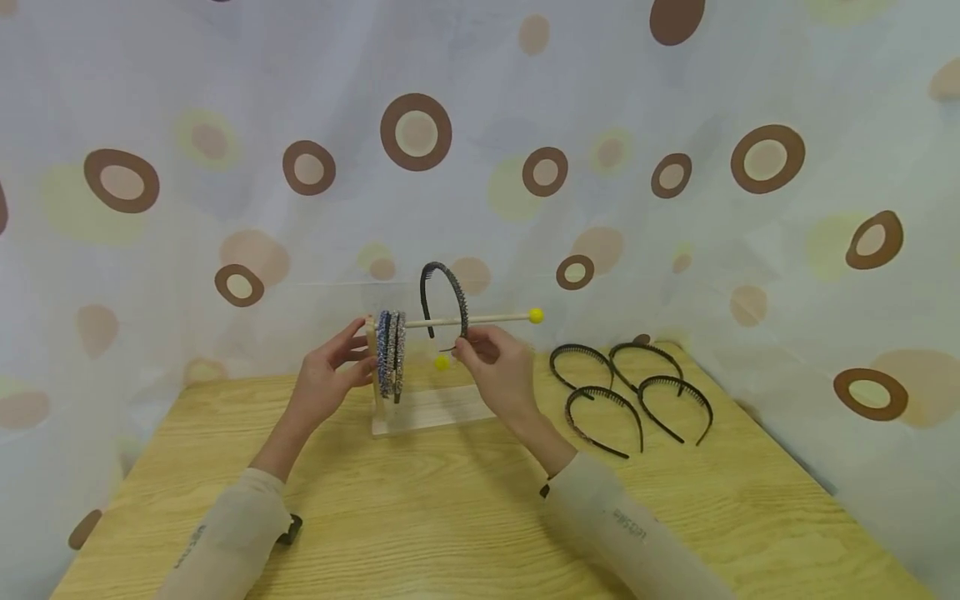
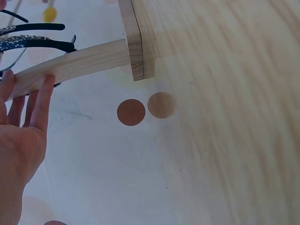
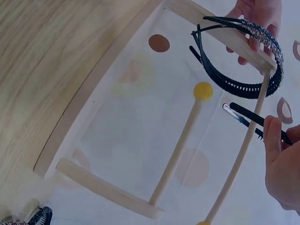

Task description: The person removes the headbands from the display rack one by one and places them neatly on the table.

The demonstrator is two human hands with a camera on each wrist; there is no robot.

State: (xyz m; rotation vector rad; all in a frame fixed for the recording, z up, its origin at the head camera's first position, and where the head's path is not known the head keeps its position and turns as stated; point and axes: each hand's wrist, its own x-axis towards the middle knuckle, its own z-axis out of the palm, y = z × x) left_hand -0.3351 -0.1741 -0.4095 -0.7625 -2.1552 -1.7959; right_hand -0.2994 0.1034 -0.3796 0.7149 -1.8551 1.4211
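Observation:
My left hand [image 1: 326, 375] grips the upright post of a wooden stand [image 2: 93, 58], fingers along one face. Several glittery headbands [image 1: 392, 354] hang on the upper rod right beside that post. In my right hand [image 1: 506, 371] is a dark studded headband [image 1: 462, 300], pinched near one end between thumb and fingers. Its arch rises above the rod [image 1: 495, 318], and its two ends come down on either side, as the right wrist view also shows. A yellow ball [image 1: 536, 316] caps the rod's free end.
Several dark toothed headbands [image 1: 600, 390] lie on the wooden table [image 1: 420, 517] to the right of the stand. A second, lower rod has its own yellow ball [image 3: 203, 91]. Behind the table hangs a patterned curtain [image 1: 480, 217].

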